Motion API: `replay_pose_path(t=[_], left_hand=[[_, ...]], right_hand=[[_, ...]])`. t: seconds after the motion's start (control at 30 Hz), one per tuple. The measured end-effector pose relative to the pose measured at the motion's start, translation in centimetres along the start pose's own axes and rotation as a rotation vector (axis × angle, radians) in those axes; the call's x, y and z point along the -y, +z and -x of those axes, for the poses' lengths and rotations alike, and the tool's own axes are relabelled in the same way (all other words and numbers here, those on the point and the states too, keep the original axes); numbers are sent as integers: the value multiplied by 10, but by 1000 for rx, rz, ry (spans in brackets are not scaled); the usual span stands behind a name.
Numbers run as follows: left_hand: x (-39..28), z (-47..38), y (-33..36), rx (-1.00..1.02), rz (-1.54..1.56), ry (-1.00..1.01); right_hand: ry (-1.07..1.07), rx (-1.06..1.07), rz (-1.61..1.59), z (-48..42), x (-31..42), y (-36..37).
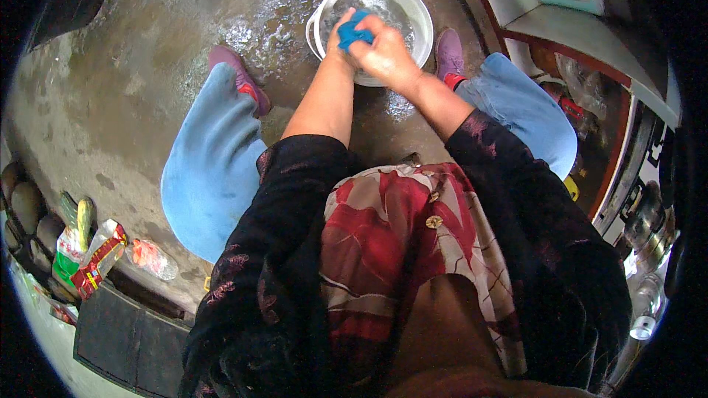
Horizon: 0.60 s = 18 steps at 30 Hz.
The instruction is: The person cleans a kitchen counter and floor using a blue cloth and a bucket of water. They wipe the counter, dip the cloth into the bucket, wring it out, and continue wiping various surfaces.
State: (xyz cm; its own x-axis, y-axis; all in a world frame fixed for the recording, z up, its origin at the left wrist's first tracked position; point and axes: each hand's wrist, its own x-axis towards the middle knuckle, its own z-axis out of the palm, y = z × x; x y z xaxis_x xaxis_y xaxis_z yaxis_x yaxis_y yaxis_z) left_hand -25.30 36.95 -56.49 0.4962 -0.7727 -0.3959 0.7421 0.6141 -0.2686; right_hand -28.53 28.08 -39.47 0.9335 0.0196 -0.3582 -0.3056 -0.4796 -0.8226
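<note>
Both hands are together above a pale metal pot (423,27) on the wet floor. A looped handle shows on the pot's left side, and there is water inside. Between my palms is a crumpled blue cloth (354,32). My right hand (389,55) grips it from the right with bent fingers. My left hand (338,44) presses it from the left, its fingertips showing beyond the cloth. Slight blur covers the hands, and part of the cloth is hidden by the right fingers.
My shoes (449,54) stand on either side of the pot on wet concrete (249,22). Tiled shelving with a red-brown edge (575,55) runs along the right. Squash-like vegetables (84,221), printed bags (99,260) and a clear plastic bag (152,260) lie at lower left.
</note>
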Motion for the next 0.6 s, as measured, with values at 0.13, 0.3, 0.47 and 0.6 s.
replay_pose_path(t=[0.13, 0.3, 0.47, 0.6], left_hand=[[1, 4, -10, 69, -8, 257], [22, 6, 32, -372, -122, 513], [16, 14, 58, -357, -136, 499], [2, 19, 44, -393, -173, 452]], right_hand=[[-149, -144, 292, 2, 11, 34], [312, -164, 567, -80, -44, 12], [228, -232, 590, -88, -54, -17], [-173, -144, 318, -19, -25, 29]])
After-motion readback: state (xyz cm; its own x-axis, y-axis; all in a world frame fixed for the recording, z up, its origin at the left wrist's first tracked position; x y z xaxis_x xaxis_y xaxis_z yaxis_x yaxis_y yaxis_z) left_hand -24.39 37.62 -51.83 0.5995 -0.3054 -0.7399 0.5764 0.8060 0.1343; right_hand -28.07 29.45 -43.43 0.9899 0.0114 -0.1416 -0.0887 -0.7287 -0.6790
